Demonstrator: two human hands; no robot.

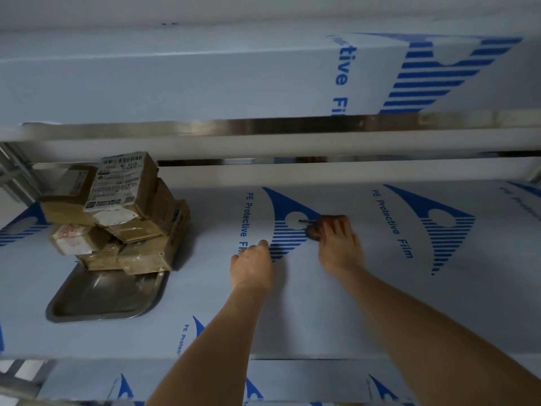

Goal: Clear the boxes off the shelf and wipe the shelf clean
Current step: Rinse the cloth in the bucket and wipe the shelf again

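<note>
A pile of several brown cardboard boxes (123, 212) with white labels stands at the left of the middle shelf (380, 303), which is covered in blue-printed protective film. The pile rests on the far end of a metal tray (96, 303). My right hand (339, 247) reaches to the middle of the shelf, its fingertips closed around a small dark object that looks like a bunch of keys (311, 228). To its left, my left hand (251, 265) rests on the film, holding nothing, well right of the boxes.
An upper shelf (205, 83) with the same film hangs above, its steel front rail (263, 127) running across the view. A lower shelf (292, 382) shows below. Steel frame posts (14, 171) stand at the left edge.
</note>
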